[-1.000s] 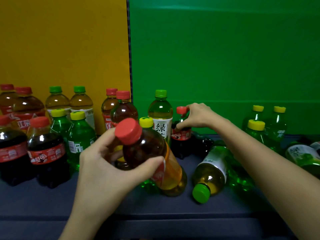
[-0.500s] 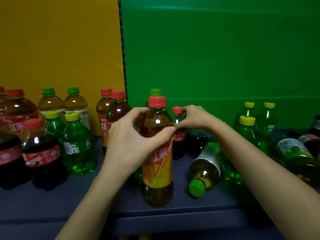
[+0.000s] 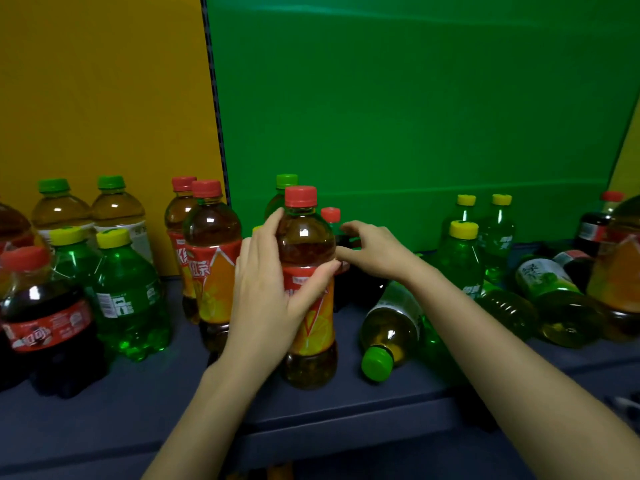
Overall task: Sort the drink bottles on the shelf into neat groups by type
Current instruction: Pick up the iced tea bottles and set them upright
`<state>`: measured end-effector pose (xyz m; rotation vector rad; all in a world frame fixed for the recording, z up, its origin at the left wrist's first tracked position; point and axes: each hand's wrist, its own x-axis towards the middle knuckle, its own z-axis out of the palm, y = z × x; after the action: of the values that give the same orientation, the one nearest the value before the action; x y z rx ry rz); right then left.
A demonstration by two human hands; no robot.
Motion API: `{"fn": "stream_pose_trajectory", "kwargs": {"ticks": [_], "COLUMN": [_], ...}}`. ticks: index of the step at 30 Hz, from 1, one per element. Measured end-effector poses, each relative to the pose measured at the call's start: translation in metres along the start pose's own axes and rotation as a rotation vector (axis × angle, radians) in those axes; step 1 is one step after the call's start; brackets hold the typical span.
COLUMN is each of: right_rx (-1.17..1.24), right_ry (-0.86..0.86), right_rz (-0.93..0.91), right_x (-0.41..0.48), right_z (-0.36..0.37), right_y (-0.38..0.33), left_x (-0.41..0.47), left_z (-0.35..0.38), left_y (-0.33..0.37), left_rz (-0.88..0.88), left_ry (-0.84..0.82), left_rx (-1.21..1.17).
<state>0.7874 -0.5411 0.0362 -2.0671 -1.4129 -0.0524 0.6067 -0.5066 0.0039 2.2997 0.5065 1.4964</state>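
Shelf is dark blue, front edge nearest cam. L hand wraps the red-cap iced tea btl at label height: thumb across label front, fingers curled round the left side, firm grasp. Btl is upright, base on shelf close to front edge, approx centre. Just right of it a green-cap tea btl lies on its side, cap toward front edge. Toward front left corner: big cola btl w/ red label, upright. Beside it on the right are green soda btls, yellow caps, upright. Between those and the held btl stand 2 more iced tea btls, one behind the other. R hand is just behind the held btl, fingers curved and spread by a small cola btl w/ red cap. That btl is mostly hidden, so can't tell if R hand grasps it or only touches. Right side: yellow-cap soda btls, 3, upright. Near right edge are lying tea btls, on their sides. Back left: 2 upright green-cap btls in front of the yellow panel. Green panel is behind the rest.
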Motion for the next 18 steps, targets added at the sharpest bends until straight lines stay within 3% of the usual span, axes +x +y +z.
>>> {"fn": "stream_pose_trajectory", "kwargs": {"ticks": [6, 9, 13, 18], "right_rx": [0.037, 0.044, 0.144, 0.303], "right_ry": [0.108, 0.133, 0.138, 0.179], "right_rz": [-0.103, -0.152, -0.125, -0.115], "right_x": [-0.054, -0.087, -0.117, -0.123], "right_z": [-0.029, -0.050, -0.083, -0.128], "right_y": [-0.001, 0.004, 0.023, 0.062], "left_x": [-0.018, -0.040, -0.064, -0.076], "left_z": [0.001, 0.009, 0.033, 0.064], "left_y": [0.014, 0.026, 0.037, 0.034], "left_rz": [0.297, 0.409, 0.309, 0.148], "left_ry": [0.228, 0.184, -0.019, -0.066], "left_rx": [0.147, 0.039, -0.037, 0.031]}}
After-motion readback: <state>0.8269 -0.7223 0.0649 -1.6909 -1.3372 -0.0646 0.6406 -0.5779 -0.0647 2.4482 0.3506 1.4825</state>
